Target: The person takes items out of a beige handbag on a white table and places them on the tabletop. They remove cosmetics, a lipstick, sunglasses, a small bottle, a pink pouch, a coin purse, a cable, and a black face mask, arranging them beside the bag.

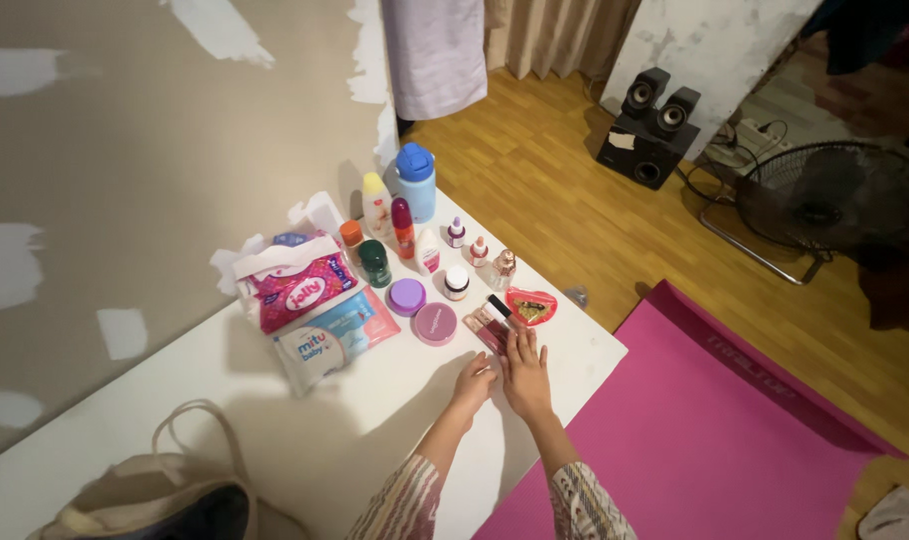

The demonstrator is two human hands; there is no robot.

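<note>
The flat pink palette [490, 325] lies near the front edge of the white surface [305, 430], just below a red heart-shaped case [531, 306] and beside a round pink compact [435, 323]. The right hand [525, 372] lies flat with fingers stretched out, its fingertips touching the palette's near end without gripping it; the left hand [474, 382] rests just beside it, loosely curled and holding nothing. The palette looks light, stiff and smooth, probably brittle at any hinge, so it would best be pinched by its long edges rather than pressed on the lid. Behind stand small bottles, a purple jar [407, 296], a blue-capped bottle [416, 182] and tissue packs [300, 285]; a pink mat [715, 430] covers the floor.
</note>
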